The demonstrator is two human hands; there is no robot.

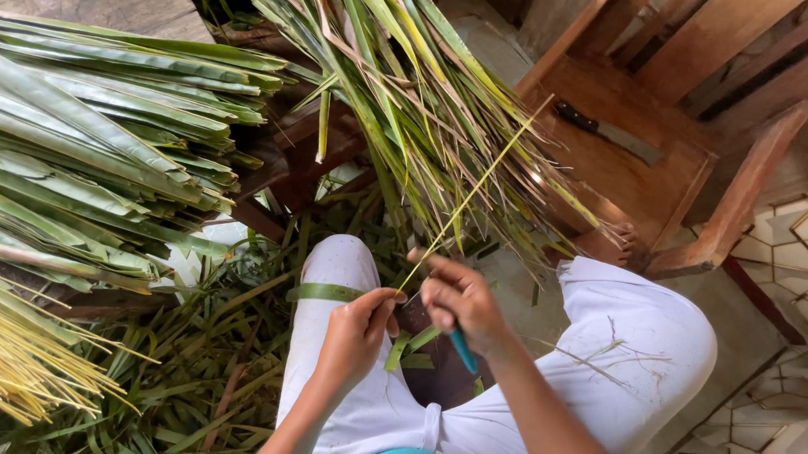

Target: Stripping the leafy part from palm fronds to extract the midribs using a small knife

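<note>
My left hand pinches a green palm leaf strip that lies across my left knee. My right hand grips a small tool with a teal handle and also holds the lower end of a thin yellow leaf midrib, which rises up and to the right toward a bunch of hanging palm fronds. Both hands meet above my lap, between my knees in white trousers.
A thick stack of green palm leaves lies at the left, with a bundle of yellow midribs below it. Leaf scraps cover the floor. A wooden chair at the right carries a knife.
</note>
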